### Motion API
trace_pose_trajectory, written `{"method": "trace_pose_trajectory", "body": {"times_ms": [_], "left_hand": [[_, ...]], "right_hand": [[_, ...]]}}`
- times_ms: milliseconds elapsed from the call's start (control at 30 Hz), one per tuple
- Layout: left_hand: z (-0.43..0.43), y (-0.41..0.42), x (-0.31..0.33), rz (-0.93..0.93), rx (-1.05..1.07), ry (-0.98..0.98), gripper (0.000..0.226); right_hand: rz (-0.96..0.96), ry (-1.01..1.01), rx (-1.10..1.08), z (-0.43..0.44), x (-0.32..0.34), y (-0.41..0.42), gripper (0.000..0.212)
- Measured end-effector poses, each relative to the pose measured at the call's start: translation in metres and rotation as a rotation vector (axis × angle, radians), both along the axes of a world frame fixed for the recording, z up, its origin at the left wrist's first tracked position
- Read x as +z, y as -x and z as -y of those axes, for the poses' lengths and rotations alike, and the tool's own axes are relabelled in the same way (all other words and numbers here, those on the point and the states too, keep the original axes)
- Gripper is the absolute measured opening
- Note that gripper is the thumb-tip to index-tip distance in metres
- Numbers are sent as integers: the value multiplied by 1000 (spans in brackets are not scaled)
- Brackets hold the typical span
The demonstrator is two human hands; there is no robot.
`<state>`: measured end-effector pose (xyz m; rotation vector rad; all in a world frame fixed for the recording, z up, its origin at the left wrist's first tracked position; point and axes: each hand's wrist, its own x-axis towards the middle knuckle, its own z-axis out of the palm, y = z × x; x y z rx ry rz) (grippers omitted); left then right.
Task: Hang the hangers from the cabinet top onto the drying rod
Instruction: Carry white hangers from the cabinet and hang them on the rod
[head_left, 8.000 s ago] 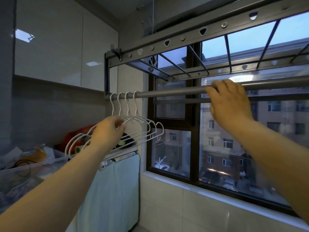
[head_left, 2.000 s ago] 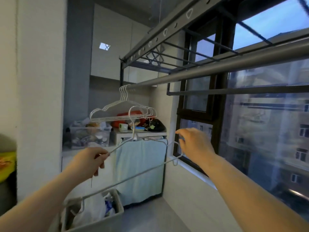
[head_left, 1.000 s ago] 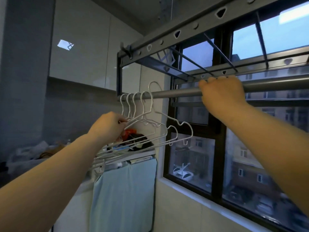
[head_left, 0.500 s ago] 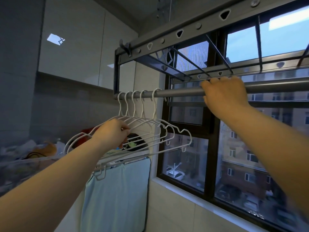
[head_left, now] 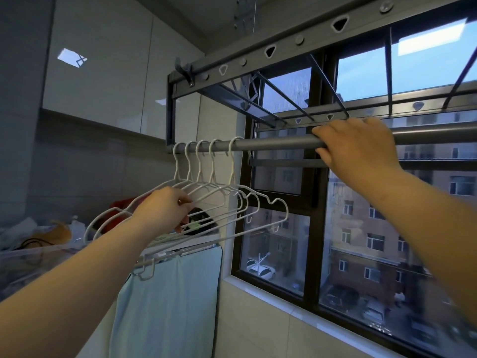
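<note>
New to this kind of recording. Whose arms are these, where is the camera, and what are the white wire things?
No machine here: a person wears a wide-angle camera on the head, so you look out along their own arms. This one view faces a window. The right hand grips the grey drying rod. Five white wire hangers are hooked over the rod's left end; the left hand holds the bunch by its wires. Below lies a cluttered cabinet top, with a pale blue cloth hanging at its front.
</note>
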<state>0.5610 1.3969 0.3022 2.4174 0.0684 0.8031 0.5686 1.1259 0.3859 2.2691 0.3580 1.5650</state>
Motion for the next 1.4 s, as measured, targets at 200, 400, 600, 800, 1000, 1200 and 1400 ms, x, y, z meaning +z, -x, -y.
{"method": "trace_pose_trajectory", "body": {"times_ms": [200,400,600,800,1000,1200,1400], "left_hand": [[4,0,-2,14,-15,32,16],[9,2,-3,27,16,-3,18],[12,9,-2,89,70,-58,30],[22,20,2,292,116,-66,32],[57,37,-8,434,-39,-19,27],[118,56,-22,398,-195,-19,23],[228,77,-44,247,-406,3,23]], "right_hand": [[-24,-2,-8,3,-1,2,41],[-11,10,-10,6,-1,3,40],[-15,-9,5,8,-3,5,41],[134,-21,129,20,-13,-1,36],[284,92,173,41,-34,5,47],[198,187,170,90,-59,39,53],[-181,51,79,188,-89,127,39]]}}
